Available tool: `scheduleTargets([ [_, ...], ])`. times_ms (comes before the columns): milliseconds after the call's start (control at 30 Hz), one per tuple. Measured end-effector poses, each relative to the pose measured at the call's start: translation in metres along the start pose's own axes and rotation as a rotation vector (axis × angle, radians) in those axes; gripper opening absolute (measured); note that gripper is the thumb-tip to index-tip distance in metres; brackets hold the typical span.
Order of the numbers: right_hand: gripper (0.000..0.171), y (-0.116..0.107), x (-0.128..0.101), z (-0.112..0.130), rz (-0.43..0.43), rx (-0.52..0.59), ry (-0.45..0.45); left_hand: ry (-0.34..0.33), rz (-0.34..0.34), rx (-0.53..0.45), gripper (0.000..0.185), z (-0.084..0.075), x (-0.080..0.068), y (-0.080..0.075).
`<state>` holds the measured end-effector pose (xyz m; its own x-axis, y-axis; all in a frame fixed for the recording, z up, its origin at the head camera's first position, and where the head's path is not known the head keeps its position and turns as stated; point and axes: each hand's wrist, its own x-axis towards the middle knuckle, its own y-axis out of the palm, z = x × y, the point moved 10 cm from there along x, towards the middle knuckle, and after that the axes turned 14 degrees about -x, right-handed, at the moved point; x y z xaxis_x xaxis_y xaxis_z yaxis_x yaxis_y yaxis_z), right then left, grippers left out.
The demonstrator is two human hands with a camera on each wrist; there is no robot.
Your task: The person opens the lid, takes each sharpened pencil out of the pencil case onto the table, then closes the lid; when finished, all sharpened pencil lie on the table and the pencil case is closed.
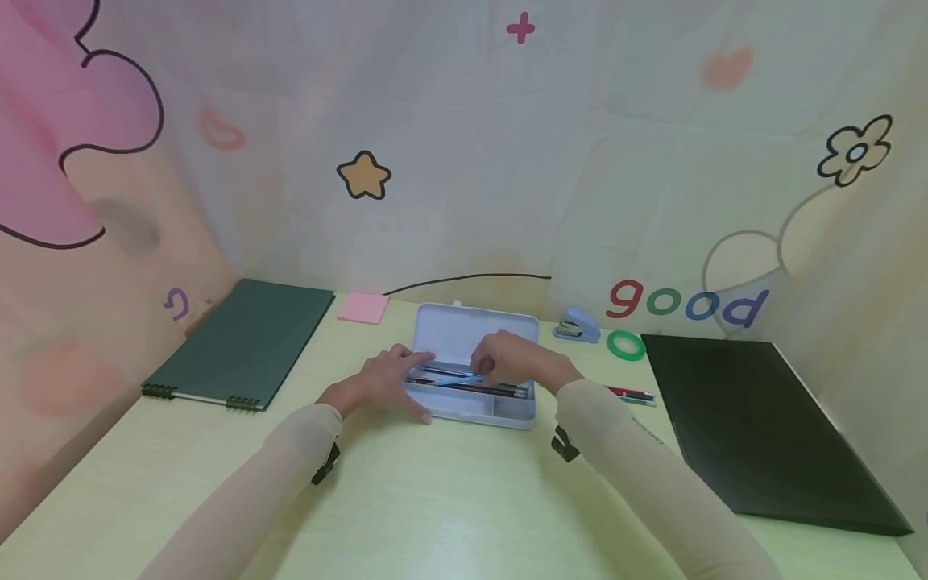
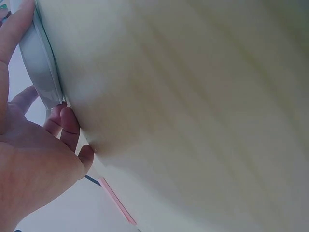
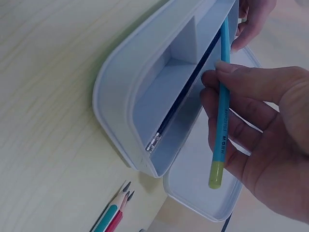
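A white pencil case (image 1: pixel 474 417) lies with its lid (image 1: pixel 442 330) raised at the back and pencils inside. My left hand (image 1: pixel 384 379) grips its left end, thumb at the front; in the left wrist view, several fingers (image 2: pixel 70 123) curl by the case's edge. Over the case, my right hand (image 1: pixel 507 357) pinches a light blue pencil (image 3: pixel 222 125) with a yellow-green end between thumb and fingers. The pencil slants, its far part down in the long compartment. Beneath it, dark pencils (image 3: pixel 186 94) with metal ferrules lie in that compartment. The blue pencil's tip is hidden.
Right of the case lie red and green pencils (image 1: pixel 631 395), a green tape roll (image 1: pixel 626 345) and a blue stapler (image 1: pixel 577 325). A black board-like sheet (image 1: pixel 768 435) lies far right. Pink sticky notes (image 1: pixel 364 308) and a dark green spiral notebook (image 1: pixel 246 342) lie left.
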<state>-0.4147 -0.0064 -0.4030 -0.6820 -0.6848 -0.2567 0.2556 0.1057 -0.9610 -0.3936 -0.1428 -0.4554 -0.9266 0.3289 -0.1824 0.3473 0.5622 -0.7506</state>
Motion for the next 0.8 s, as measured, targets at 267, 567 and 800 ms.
scheduleTargets([
  [267, 0.031, 0.007, -0.005, -0.002, 0.085, -0.003, 0.055, 0.001, -0.004, -0.003, 0.101, -0.001, -0.001, 0.0],
  [567, 0.033, 0.01, -0.014, -0.007, 0.085, -0.012, 0.021, 0.009, -0.005, -0.007, 0.101, -0.001, 0.0, 0.0],
  [800, 0.033, 0.01, -0.024, -0.02, 0.068, 0.035, 0.037, 0.018, -0.012, -0.002, 0.101, -0.003, -0.002, -0.002],
])
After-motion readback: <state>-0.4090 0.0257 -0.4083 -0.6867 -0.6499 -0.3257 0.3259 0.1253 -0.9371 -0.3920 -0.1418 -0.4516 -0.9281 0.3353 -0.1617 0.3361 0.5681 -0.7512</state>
